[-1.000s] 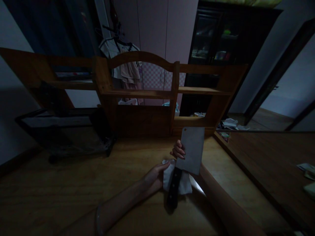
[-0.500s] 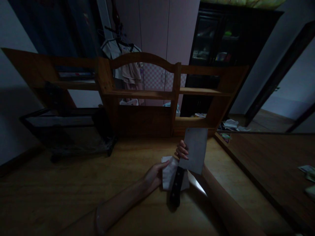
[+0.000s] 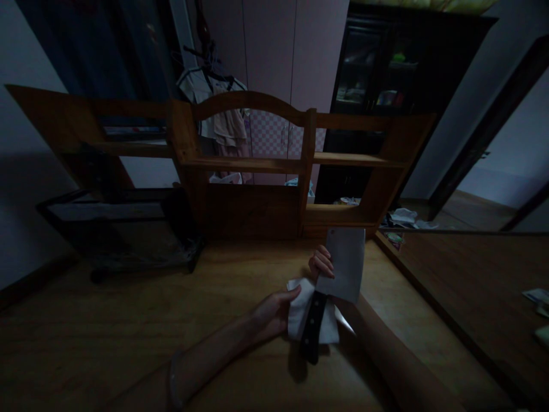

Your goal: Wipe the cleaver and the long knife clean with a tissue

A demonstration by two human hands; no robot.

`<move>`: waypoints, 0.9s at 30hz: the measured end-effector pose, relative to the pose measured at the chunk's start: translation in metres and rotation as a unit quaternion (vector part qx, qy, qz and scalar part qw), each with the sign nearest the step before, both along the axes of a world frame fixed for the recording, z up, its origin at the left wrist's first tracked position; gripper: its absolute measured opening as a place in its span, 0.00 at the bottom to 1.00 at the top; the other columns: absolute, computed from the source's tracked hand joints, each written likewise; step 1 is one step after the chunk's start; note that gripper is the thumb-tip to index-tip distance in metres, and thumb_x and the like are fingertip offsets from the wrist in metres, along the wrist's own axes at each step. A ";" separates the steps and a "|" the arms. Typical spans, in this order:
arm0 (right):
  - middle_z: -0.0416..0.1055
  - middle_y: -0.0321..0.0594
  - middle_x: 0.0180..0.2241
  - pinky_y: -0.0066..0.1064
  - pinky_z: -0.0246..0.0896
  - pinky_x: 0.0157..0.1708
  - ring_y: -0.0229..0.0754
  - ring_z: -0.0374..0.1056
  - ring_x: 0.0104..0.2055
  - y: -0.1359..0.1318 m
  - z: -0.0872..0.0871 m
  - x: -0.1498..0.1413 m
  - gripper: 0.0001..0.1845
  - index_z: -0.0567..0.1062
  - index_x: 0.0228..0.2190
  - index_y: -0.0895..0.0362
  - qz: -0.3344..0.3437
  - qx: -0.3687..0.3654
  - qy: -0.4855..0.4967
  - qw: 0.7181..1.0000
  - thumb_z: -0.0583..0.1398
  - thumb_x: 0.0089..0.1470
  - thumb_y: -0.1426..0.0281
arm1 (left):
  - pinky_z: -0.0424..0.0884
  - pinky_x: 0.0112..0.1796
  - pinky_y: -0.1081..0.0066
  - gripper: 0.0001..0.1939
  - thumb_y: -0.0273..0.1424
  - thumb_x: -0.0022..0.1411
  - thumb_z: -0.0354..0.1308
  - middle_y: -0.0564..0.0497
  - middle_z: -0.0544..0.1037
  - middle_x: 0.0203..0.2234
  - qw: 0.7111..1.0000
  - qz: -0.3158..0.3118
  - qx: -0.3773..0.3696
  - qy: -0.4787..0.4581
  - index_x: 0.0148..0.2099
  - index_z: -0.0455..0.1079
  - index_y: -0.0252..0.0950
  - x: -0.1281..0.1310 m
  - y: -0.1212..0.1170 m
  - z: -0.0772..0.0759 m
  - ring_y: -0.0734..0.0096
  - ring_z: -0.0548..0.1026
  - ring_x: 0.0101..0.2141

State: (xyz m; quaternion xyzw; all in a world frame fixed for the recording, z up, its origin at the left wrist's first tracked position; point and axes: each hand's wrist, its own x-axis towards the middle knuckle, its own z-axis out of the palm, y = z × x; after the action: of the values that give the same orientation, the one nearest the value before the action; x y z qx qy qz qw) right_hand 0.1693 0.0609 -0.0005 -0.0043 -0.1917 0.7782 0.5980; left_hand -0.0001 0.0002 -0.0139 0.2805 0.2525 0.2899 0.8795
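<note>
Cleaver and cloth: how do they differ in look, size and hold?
Color: the cleaver has a grey blade and black riveted handle; the cloth is whitish throughout.
Size: the cleaver reaches above and below the cloth in the picture.
Hold: the right hand grips the cleaver by its blade; the left hand pinches the cloth's side.
Both are hand-held, the handle overlapping the cloth.

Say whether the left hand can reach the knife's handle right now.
Likely yes: the left hand is close beside the black handle, whose near side is uncovered, and the right hand holds the blade. The left may have to release the white cloth first.
</note>
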 end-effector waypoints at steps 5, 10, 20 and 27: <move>0.44 0.21 0.12 0.24 0.69 0.34 0.30 0.44 0.10 0.005 -0.003 0.004 0.19 0.51 0.19 0.53 0.006 0.014 0.002 1.000 0.52 0.49 0.84 | 0.67 0.44 0.68 0.14 0.32 0.65 0.54 0.40 0.76 0.38 0.997 0.008 -0.066 -0.026 0.45 0.71 0.24 0.002 -0.002 0.003 0.64 0.76 0.36; 0.42 0.21 0.12 0.25 0.69 0.36 0.30 0.45 0.10 0.009 -0.004 0.008 0.19 0.48 0.19 0.53 0.030 0.039 0.006 0.999 0.52 0.48 0.83 | 0.66 0.44 0.69 0.12 0.30 0.62 0.58 0.41 0.77 0.35 0.998 0.028 -0.060 -0.015 0.43 0.71 0.25 0.004 -0.003 0.005 0.64 0.76 0.34; 0.42 0.21 0.13 0.25 0.68 0.34 0.30 0.47 0.11 0.011 0.002 0.018 0.18 0.50 0.21 0.53 -0.012 0.058 0.021 0.998 0.51 0.47 0.84 | 0.65 0.44 0.67 0.12 0.32 0.60 0.60 0.41 0.78 0.34 0.998 0.026 -0.061 -0.004 0.42 0.71 0.26 0.004 -0.001 -0.001 0.59 0.76 0.36; 0.43 0.22 0.14 0.23 0.64 0.26 0.30 0.46 0.11 0.010 0.004 0.015 0.18 0.50 0.20 0.54 -0.006 0.053 0.002 0.999 0.53 0.51 0.81 | 0.66 0.34 0.73 0.09 0.31 0.61 0.59 0.45 0.77 0.28 0.998 0.033 -0.058 0.023 0.36 0.71 0.27 0.004 -0.001 -0.002 0.67 0.75 0.27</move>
State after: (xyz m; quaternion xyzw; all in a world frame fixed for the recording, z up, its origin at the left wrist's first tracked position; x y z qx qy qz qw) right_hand 0.1845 0.0711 0.0039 0.0278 -0.2320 0.7634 0.6022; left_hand 0.0040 -0.0007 -0.0161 0.2274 0.2982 0.2972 0.8781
